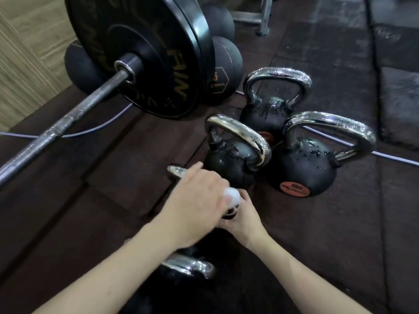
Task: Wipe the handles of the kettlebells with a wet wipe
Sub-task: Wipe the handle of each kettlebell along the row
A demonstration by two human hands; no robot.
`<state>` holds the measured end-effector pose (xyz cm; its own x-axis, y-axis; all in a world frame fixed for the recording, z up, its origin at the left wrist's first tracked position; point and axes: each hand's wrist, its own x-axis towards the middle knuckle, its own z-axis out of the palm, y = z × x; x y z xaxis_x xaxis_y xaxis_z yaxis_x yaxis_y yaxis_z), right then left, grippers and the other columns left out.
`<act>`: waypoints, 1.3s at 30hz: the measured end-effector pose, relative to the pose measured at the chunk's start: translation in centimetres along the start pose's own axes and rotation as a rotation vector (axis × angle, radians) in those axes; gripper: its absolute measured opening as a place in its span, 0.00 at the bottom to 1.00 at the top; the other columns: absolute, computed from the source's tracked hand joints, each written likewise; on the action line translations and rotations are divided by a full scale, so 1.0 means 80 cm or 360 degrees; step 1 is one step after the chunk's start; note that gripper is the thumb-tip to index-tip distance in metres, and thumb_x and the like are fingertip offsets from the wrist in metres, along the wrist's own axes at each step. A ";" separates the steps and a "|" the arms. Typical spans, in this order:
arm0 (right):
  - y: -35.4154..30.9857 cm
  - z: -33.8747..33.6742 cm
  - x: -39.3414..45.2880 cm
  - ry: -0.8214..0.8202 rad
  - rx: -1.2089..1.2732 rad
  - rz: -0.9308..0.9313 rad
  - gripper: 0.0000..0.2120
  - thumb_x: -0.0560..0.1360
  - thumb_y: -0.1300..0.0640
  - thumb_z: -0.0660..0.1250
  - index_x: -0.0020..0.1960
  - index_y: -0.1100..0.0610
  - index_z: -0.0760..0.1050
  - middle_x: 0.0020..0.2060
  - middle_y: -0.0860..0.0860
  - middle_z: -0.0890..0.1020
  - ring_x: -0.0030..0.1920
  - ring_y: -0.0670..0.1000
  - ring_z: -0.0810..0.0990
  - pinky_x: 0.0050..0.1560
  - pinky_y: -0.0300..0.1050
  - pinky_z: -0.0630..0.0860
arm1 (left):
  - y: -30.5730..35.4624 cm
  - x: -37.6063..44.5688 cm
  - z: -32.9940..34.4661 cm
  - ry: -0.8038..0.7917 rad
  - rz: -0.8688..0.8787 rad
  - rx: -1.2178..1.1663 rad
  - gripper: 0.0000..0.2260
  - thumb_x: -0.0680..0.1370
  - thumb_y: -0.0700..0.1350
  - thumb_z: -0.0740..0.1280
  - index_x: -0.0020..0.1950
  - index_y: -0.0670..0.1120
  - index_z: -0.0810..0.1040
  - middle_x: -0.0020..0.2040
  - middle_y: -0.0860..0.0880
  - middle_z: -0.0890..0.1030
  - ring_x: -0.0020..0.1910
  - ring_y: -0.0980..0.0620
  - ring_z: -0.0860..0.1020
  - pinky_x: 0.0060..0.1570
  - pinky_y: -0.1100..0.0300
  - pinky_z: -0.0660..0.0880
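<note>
Fingers (243,198) of right hand (243,219) pinch wipe (231,195); left hand (195,200) covers handle (178,171), grip hidden. Wipe may slip off.

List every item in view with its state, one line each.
left hand: closed over a kettlebell handle
right hand: gripping below the white wet wipe
middle kettlebell: upright, wet droplets
right kettlebell: upright, wet droplets
back kettlebell: upright, wet
near kettlebell: mostly hidden under the arms
barbell: loaded, resting on the floor
</note>
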<state>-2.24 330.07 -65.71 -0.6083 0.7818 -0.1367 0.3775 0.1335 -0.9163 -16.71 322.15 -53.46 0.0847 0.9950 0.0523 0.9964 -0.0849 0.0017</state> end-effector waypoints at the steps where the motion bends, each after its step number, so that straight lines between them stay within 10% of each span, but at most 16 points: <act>1: -0.007 0.000 -0.003 0.0006 0.0058 0.0000 0.33 0.55 0.44 0.82 0.54 0.22 0.73 0.59 0.44 0.78 0.59 0.49 0.81 0.62 0.51 0.80 | 0.010 -0.001 0.011 0.0002 0.0059 -0.0022 0.15 0.83 0.51 0.57 0.61 0.48 0.79 0.53 0.49 0.80 0.57 0.44 0.79 0.76 0.44 0.63; 4: -0.010 -0.003 -0.002 -0.0007 0.0132 0.0037 0.34 0.55 0.45 0.84 0.52 0.21 0.73 0.57 0.45 0.79 0.58 0.46 0.81 0.61 0.49 0.80 | -0.002 0.003 0.014 0.0150 0.0100 -0.0106 0.15 0.83 0.53 0.59 0.61 0.47 0.79 0.53 0.48 0.81 0.55 0.44 0.80 0.70 0.47 0.67; 8: 0.008 0.000 -0.002 -0.0077 0.0094 0.0012 0.50 0.55 0.46 0.88 0.74 0.38 0.71 0.62 0.39 0.71 0.63 0.37 0.75 0.70 0.35 0.71 | -0.058 -0.009 0.006 0.0218 -0.0159 -0.0251 0.12 0.86 0.50 0.54 0.61 0.55 0.77 0.49 0.53 0.77 0.51 0.46 0.74 0.57 0.47 0.70; 17: 0.010 0.002 -0.004 -0.0041 0.0058 0.0052 0.38 0.57 0.37 0.83 0.63 0.27 0.72 0.59 0.37 0.77 0.63 0.41 0.77 0.66 0.46 0.77 | 0.022 -0.001 0.008 0.0030 -0.0111 -0.0174 0.14 0.84 0.51 0.57 0.62 0.51 0.79 0.54 0.51 0.79 0.58 0.46 0.77 0.74 0.45 0.65; 23: 0.013 0.000 -0.004 -0.0084 0.0121 0.0032 0.51 0.58 0.40 0.86 0.76 0.38 0.68 0.66 0.41 0.75 0.68 0.40 0.75 0.72 0.40 0.70 | -0.046 -0.003 -0.002 0.0188 -0.0173 -0.0245 0.11 0.86 0.50 0.54 0.54 0.56 0.75 0.45 0.52 0.76 0.46 0.43 0.75 0.48 0.45 0.73; 27: 0.016 0.001 -0.006 -0.0111 0.0155 0.0059 0.51 0.58 0.39 0.85 0.76 0.33 0.65 0.68 0.40 0.77 0.69 0.40 0.75 0.75 0.45 0.69 | -0.080 -0.023 0.007 0.0286 -0.0748 -0.0665 0.14 0.88 0.55 0.51 0.49 0.59 0.73 0.45 0.57 0.75 0.52 0.49 0.79 0.55 0.52 0.72; 31: 0.016 0.001 -0.005 -0.0117 0.0150 0.0089 0.51 0.56 0.36 0.85 0.75 0.37 0.68 0.67 0.40 0.80 0.68 0.40 0.77 0.73 0.46 0.72 | -0.011 -0.013 -0.005 0.0172 -0.0387 -0.0166 0.16 0.85 0.49 0.53 0.58 0.54 0.80 0.54 0.50 0.81 0.64 0.41 0.76 0.72 0.40 0.66; 36: 0.011 0.001 -0.008 -0.0106 0.0127 0.0085 0.26 0.64 0.43 0.78 0.60 0.35 0.76 0.56 0.33 0.82 0.58 0.35 0.80 0.56 0.36 0.76 | 0.044 0.000 0.013 -0.0017 -0.0129 0.0038 0.17 0.85 0.53 0.51 0.62 0.52 0.78 0.58 0.52 0.77 0.64 0.48 0.74 0.80 0.44 0.57; 39: 0.015 0.003 -0.004 -0.0093 0.0151 0.0061 0.40 0.60 0.41 0.85 0.69 0.36 0.74 0.61 0.39 0.81 0.63 0.38 0.78 0.64 0.39 0.76 | 0.011 0.001 0.004 0.0133 -0.0278 -0.0093 0.16 0.85 0.55 0.52 0.60 0.56 0.78 0.53 0.53 0.78 0.57 0.47 0.76 0.76 0.43 0.62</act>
<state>-1.75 329.79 -66.85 -0.6356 0.7478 -0.1915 0.3350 0.0436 -0.9412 -15.82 322.21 -53.81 -0.0923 0.9874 0.1286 0.9937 0.0831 0.0757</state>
